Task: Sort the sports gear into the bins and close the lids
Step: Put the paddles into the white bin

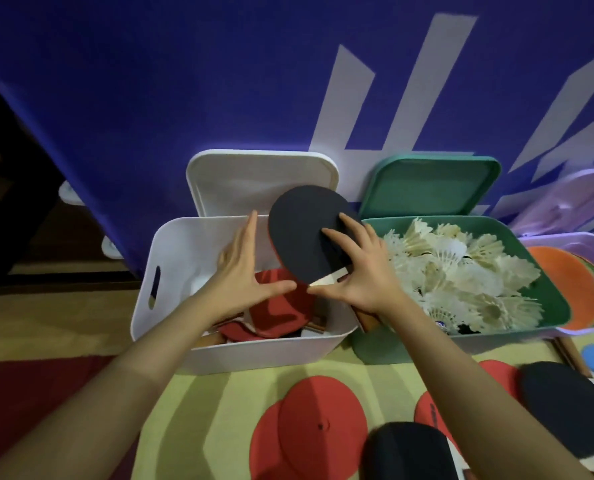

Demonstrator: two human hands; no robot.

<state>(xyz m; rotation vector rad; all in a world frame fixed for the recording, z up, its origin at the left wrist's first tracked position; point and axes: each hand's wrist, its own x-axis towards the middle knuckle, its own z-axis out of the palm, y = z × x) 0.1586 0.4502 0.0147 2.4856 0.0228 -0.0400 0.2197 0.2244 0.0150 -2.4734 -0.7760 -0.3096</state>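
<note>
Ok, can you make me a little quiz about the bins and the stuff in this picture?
1. True or false: the green bin holds shuttlecocks.
2. Which bin is the black paddle being lowered over? A) white bin B) green bin C) purple bin
3. Fill in: the lids of the white and green bins are ____.

Key:
1. True.
2. A, the white bin; the right hand rests on the paddle and the left hand is beside it.
3. Open; the white lid and green lid stand up behind their bins.
</note>
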